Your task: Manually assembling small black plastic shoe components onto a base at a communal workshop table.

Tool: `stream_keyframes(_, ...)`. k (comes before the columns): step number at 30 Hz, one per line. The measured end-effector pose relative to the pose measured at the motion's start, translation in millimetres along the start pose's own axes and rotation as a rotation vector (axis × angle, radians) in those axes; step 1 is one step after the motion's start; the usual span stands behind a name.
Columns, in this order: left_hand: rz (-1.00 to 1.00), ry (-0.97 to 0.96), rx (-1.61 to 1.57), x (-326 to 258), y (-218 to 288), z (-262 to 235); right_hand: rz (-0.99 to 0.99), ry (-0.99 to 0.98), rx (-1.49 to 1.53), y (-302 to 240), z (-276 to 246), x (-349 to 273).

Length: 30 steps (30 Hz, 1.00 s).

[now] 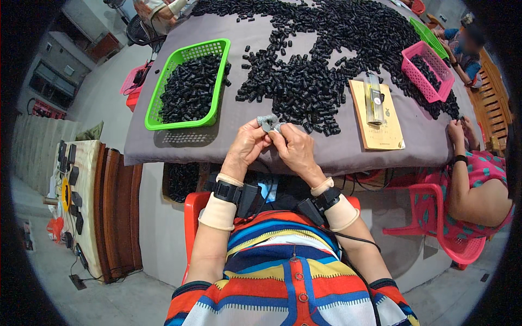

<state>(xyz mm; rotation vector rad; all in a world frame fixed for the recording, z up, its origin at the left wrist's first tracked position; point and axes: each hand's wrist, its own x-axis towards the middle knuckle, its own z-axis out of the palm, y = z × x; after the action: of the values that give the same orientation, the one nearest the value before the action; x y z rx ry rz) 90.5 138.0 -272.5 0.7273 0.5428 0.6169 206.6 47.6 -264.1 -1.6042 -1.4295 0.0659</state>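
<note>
At the near edge of the cloth-covered table, both my hands meet around a small grey piece (266, 120) with a rough, mottled upper part. Its exact kind is too small to make out. The fingers of my left hand (246, 144) pinch it from the left side. From the right, my right hand (297, 148) grips it between thumb and fingertips, which partly cover it. Just beyond my hands lies a broad heap of short black cylindrical parts (299, 87). More of these black parts fill a green plastic basket (182, 126) to the left of my hands.
A yellowish booklet (375, 139) with a clear plastic case (374, 103) on top lies to the right. Farther right stand a pink basket (447, 91) and a green basket (427, 35). Co-workers sit at the right, one in a pink dotted garment (484, 179). Another person's arms show at upper left.
</note>
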Motion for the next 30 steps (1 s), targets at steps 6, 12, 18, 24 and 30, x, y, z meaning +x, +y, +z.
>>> stream_keyframes(6,-0.007,-0.001,-0.001,-0.1,0.2,-1.2,-0.014,0.010,0.001,-0.2,0.7,-0.2)
stream_keyframes(12,0.011,-0.006,0.005,1.2,-0.9,-0.4,-0.010,0.001,0.000,-0.1,0.0,-0.3)
stream_keyframes(18,0.001,-0.004,-0.019,1.5,0.1,-3.0,-0.012,-0.008,-0.003,1.5,0.8,-0.2)
stream_keyframes(24,0.002,-0.005,-0.027,-0.1,0.5,-0.2,-0.007,-0.007,0.005,0.6,0.8,-0.3)
stream_keyframes(30,0.010,-0.053,0.005,-1.0,0.5,-0.4,0.002,0.006,-0.001,2.1,1.8,0.5)
